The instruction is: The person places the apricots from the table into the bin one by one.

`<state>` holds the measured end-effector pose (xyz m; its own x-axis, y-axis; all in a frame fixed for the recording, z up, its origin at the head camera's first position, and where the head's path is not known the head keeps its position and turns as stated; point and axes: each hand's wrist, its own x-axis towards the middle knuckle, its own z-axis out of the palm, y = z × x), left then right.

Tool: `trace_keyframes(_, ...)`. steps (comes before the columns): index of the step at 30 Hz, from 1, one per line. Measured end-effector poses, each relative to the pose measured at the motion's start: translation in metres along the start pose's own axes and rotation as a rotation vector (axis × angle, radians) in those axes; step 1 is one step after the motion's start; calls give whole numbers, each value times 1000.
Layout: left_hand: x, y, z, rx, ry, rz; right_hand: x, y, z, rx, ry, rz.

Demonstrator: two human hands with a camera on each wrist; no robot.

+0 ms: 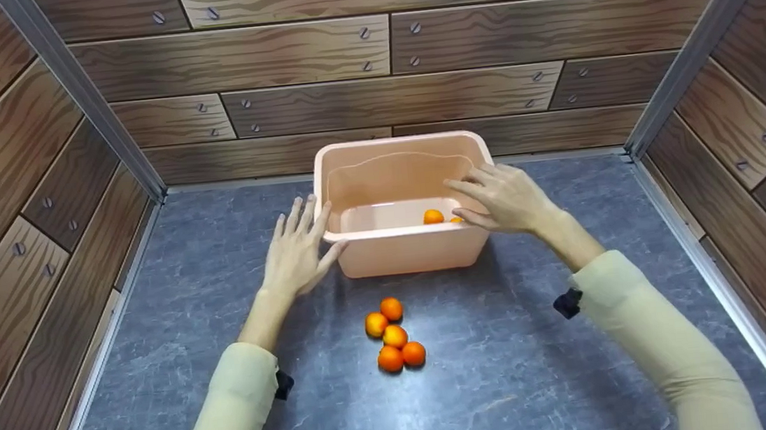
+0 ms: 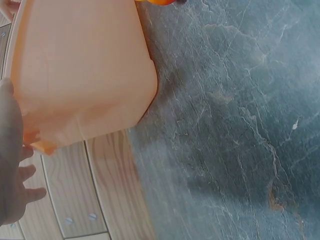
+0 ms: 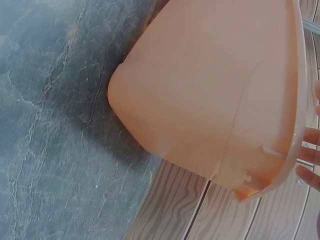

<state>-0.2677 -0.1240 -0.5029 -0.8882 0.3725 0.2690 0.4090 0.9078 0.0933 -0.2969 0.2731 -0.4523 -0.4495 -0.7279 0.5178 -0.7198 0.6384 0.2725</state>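
Note:
A peach-coloured plastic bin stands on the grey table, its mouth facing up. In the head view my left hand is at the bin's left rim, fingers spread and straight. My right hand hovers over the right rim, fingers loosely bent toward the inside, nothing seen between them. One small orange lies on the bin's floor, with part of another beside it, cut off by the front wall. Several more small oranges sit clustered on the table in front of the bin. Both wrist views show the bin's outer side close up.
Wood-patterned walls enclose the grey marbled table at the back and both sides, with metal strips along the edges. The bin stands near the back wall. A small black device hangs at the right cuff, another at the left.

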Motion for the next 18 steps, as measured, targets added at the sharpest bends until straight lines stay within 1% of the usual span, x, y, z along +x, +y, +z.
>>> trace_keyframes(3, 1, 0, -1, -4, -13, -4, -2, -4, -3, -6, 4, -7)
trace_keyframes(7, 1, 0, -1, -11, -22, -9, -5, -8, -3, -15, 42, -22)
trace_keyframes(11, 0, 0, -1, -16, -9, -5, -8, -12, -4, -31, 77, -31)
trace_keyframes(15, 0, 0, -1, -17, -3, -3, -13, -18, -5, -28, 67, -17)
trace_keyframes(18, 1, 0, 0, -16, -5, -5, -15, -23, -5, -13, 82, -15)
